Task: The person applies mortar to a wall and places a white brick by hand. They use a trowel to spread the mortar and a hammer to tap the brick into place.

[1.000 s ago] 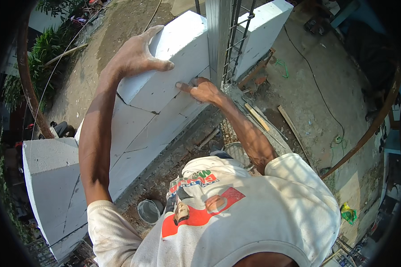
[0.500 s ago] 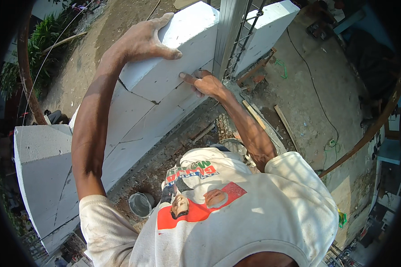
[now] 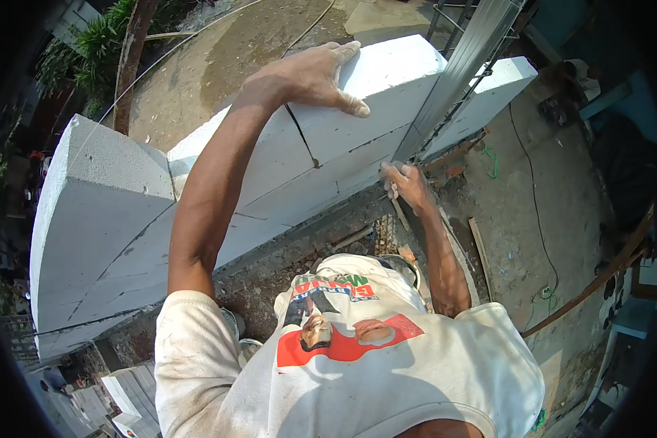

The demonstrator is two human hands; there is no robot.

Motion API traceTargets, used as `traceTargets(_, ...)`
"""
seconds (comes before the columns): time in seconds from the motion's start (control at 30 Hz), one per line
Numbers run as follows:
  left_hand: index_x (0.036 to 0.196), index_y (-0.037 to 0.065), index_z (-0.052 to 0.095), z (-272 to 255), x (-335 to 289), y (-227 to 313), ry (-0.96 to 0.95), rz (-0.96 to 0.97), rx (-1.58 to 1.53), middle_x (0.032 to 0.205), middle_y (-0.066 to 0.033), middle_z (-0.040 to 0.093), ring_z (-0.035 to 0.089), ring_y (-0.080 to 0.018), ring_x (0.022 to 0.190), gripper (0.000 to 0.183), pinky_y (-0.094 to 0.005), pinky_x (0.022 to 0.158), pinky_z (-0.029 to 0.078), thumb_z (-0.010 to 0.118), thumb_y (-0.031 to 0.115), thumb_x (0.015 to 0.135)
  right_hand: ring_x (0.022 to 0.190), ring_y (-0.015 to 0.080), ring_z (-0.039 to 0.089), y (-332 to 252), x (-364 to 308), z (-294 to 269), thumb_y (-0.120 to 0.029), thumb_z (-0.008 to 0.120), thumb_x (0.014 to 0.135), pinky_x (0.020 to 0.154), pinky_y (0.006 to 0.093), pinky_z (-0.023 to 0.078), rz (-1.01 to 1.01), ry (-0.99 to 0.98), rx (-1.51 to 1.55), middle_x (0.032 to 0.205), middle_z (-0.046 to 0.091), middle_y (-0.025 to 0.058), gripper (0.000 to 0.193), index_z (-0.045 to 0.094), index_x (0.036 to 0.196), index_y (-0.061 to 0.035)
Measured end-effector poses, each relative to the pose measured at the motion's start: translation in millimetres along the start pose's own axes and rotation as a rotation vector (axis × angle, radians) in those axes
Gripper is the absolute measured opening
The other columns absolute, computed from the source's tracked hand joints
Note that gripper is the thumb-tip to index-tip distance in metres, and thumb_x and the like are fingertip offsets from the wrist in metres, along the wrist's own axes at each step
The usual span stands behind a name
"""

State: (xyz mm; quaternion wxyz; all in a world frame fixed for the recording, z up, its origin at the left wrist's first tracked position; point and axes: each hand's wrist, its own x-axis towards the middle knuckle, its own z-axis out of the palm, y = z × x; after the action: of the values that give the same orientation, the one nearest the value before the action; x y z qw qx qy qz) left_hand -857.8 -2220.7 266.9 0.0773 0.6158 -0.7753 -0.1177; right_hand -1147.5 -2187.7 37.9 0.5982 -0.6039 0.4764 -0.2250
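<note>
My left hand (image 3: 315, 79) straddles the top edge of a white aerated concrete block (image 3: 369, 120), thumb on the near side and fingers across the top. That block lies in the upper course of a white block wall (image 3: 270, 208), with a dark joint at its left end. My right hand (image 3: 407, 182) is lower and farther right, its fingers loosely curled and slightly blurred, with nothing visible in them. It is close to the foot of an upright grey metal profile (image 3: 449, 80) standing at the block's right end. Whether it touches the wall, I cannot tell.
Steel reinforcing bars (image 3: 482, 73) stand behind the profile, with another white block (image 3: 507, 77) beyond. Wooden strips (image 3: 480, 252) and a dark cable (image 3: 531, 168) lie on the ground at right. A bucket (image 3: 231, 321) is partly hidden by my left sleeve. Stacked blocks (image 3: 128, 398) lie at lower left.
The whole view has shifted, the wall now appearing farther right. My left hand stays on the block's top; my right hand has drawn off the block's face, down toward the profile's foot, its fingers curling.
</note>
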Motion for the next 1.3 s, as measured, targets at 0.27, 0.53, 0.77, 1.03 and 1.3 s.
traceTargets(0.27,0.163,0.002,0.039,4,-142,-7,0.476,0.077,0.044,0.159,-0.0218,0.047,0.048,-0.0401,0.147,0.112,-0.0624,0.13,0.023,0.093,0.049,0.076,0.055,0.0109,0.053,66,-96,55,-0.05,0.065,0.106,0.054,0.03,0.04,0.289,0.093,-0.089,0.063,0.058,0.0008,0.054,0.067,0.077,-0.0038)
traceTargets(0.53,0.131,0.0,0.068,70,-272,5,0.694,0.325,-0.508,0.133,-0.0168,0.07,0.069,-0.0322,0.122,0.053,-0.0429,0.1,0.057,0.088,0.021,0.087,0.079,0.0157,0.062,7,-69,85,-0.002,0.082,0.088,0.075,0.0324,0.053,-0.3,0.134,-0.329,0.087,0.067,0.0037,0.044,0.061,0.127,-0.0045)
traceTargets(0.77,0.141,-0.005,0.064,255,-361,-61,0.069,-0.447,-0.706,0.132,-0.0286,0.072,0.071,-0.0388,0.121,0.069,-0.0441,0.104,0.054,0.081,0.04,0.093,0.102,0.0363,0.075,225,-94,100,-0.045,0.066,0.097,0.082,0.0459,0.056,0.308,-0.101,-0.994,0.105,0.077,0.0222,0.046,0.075,0.099,-0.0004)
traceTargets(1.03,0.146,-0.002,0.06,457,-592,-146,-0.953,-0.425,-0.321,0.147,-0.0277,0.063,0.062,-0.0367,0.137,0.069,-0.0485,0.114,0.048,0.07,0.048,0.098,0.084,0.0304,0.08,439,-385,186,-0.017,0.072,0.079,0.067,0.0452,0.061,0.873,-0.304,-0.668,0.092,0.079,0.0231,0.019,0.078,0.087,-0.0009)
traceTargets(1.3,0.142,-0.006,0.059,441,-501,-136,-1.131,-0.557,-0.277,0.141,-0.029,0.065,0.064,-0.0393,0.131,0.085,-0.0491,0.111,0.05,0.073,0.06,0.091,0.088,0.0347,0.076,466,-431,248,-0.021,0.072,0.083,0.077,0.0446,0.06,1.153,-0.086,-0.151,0.093,0.077,0.0225,0.026,0.077,0.096,0.0)
